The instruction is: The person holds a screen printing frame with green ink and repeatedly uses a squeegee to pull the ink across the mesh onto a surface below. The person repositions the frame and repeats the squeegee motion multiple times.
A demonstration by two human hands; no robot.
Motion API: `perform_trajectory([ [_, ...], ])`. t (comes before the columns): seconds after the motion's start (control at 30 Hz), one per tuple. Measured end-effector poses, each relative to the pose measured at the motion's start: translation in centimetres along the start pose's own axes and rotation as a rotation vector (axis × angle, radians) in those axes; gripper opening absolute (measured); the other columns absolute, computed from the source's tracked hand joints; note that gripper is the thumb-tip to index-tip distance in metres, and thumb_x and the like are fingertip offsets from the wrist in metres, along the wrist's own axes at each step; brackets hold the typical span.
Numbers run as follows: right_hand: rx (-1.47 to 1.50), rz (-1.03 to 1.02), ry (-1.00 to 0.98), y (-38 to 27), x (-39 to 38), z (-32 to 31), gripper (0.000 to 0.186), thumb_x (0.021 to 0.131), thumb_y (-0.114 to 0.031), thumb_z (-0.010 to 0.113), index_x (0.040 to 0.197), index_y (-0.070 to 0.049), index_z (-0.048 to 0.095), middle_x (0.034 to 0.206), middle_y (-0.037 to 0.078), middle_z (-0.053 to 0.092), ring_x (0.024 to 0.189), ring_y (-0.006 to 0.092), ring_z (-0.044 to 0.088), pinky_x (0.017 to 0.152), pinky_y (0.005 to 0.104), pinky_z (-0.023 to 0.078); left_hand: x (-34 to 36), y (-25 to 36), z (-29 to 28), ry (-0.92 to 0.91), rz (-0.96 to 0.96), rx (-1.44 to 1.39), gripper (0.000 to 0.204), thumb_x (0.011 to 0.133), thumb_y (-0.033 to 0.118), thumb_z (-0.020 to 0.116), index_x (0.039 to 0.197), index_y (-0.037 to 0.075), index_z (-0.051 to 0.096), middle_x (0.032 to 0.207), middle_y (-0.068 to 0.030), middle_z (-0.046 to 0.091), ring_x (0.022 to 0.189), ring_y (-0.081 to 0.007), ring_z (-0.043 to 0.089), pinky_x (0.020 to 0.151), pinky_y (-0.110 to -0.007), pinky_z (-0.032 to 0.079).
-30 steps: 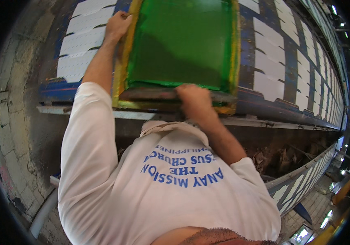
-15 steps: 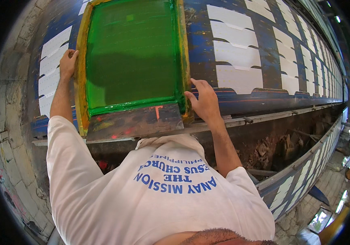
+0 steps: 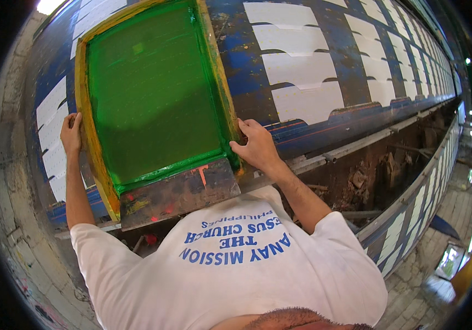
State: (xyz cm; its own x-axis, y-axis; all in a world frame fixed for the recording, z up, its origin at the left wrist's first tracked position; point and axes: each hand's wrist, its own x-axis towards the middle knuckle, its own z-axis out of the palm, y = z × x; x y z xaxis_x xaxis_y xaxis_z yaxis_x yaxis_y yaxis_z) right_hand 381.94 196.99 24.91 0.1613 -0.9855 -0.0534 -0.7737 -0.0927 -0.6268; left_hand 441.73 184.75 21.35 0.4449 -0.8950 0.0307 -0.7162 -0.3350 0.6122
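Note:
A screen printing frame lies on the long dark table in front of me, with yellow-stained wooden sides and green mesh stretched inside. Bright green borders run along the mesh. My left hand grips the outer left side, its thumb and fingers pinched at the wood. On the opposite side, nearer the lower right corner, my right hand holds the frame's edge, fingers bent and thumb toward the corner. A dark, paint-spotted board spans the frame's near end, close to my shirt. What lies under the mesh is hidden.
White cut sheets lie in rows along the blue-stained table, to the right and left of the frame. A metal rail follows its near edge. Beyond a debris-filled gap, a second table carries more sheets.
The view has tilted, so the frame and table appear lower, further left and turned slightly. Both hands keep hold of the frame's sides.

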Motion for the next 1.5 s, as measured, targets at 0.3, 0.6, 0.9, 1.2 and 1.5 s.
perform_trajectory([
  [0.3, 0.091, 0.001, 0.035, -3.1, -0.7, -2.5, 0.062, 0.078, -0.023, 0.081, 0.131, 0.007, 0.066, 0.111, 0.017, 0.064, 0.102, 0.0346, 0.067, 0.087, 0.0437, 0.058, 1.1, -2.5, 0.1, -0.047, 0.015, -0.132, 0.044, 0.101, 0.043, 0.072, 0.124, 0.005, 0.071, 0.114, -0.0077, 0.072, 0.109, -0.0183, 0.065, 0.101, -0.034, 0.049],
  [0.6, 0.086, -0.081, 0.101, 1.5, 0.5, -8.3, 0.06, 0.075, -0.024, 0.081, 0.126, 0.005, 0.068, 0.107, 0.019, 0.065, 0.099, 0.0376, 0.068, 0.084, 0.0467, 0.058, 0.9, 4.0, 0.3, -0.06, 0.089, -0.105, 0.046, 0.102, 0.041, 0.072, 0.124, 0.001, 0.071, 0.117, -0.0106, 0.073, 0.11, -0.0205, 0.067, 0.101, -0.034, 0.05],
  [0.9, 0.123, -0.063, 0.163, 18.8, 1.5, -23.2, 0.053, 0.075, -0.017, 0.078, 0.125, 0.0, 0.072, 0.103, 0.018, 0.07, 0.094, 0.0352, 0.069, 0.085, 0.0449, 0.056, -5.9, 26.9, 11.1, 0.024, 0.162, 0.048, 0.053, 0.098, 0.049, 0.073, 0.126, 0.005, 0.072, 0.123, -0.0144, 0.076, 0.115, -0.0268, 0.072, 0.102, -0.038, 0.052],
  [1.2, 0.105, 0.036, 0.154, 32.4, -0.5, -29.8, 0.062, 0.079, -0.01, 0.08, 0.138, 0.004, 0.066, 0.109, 0.017, 0.068, 0.098, 0.0288, 0.068, 0.089, 0.0373, 0.055, -14.6, 37.6, 21.9, 0.107, 0.161, -0.077, 0.044, 0.096, 0.044, 0.077, 0.116, 0.005, 0.074, 0.109, -0.0157, 0.078, 0.103, -0.029, 0.075, 0.093, -0.04, 0.056],
  [1.5, 0.131, 0.0, 0.105, 35.2, -1.5, -31.2, 0.059, 0.087, -0.011, 0.081, 0.141, 0.004, 0.064, 0.12, 0.019, 0.069, 0.108, 0.0295, 0.069, 0.092, 0.038, 0.055, -15.5, 39.3, 25.3, 0.141, 0.171, -0.029, 0.044, 0.097, 0.043, 0.073, 0.119, 0.005, 0.071, 0.11, -0.0192, 0.077, 0.105, -0.0353, 0.074, 0.093, -0.044, 0.057],
])
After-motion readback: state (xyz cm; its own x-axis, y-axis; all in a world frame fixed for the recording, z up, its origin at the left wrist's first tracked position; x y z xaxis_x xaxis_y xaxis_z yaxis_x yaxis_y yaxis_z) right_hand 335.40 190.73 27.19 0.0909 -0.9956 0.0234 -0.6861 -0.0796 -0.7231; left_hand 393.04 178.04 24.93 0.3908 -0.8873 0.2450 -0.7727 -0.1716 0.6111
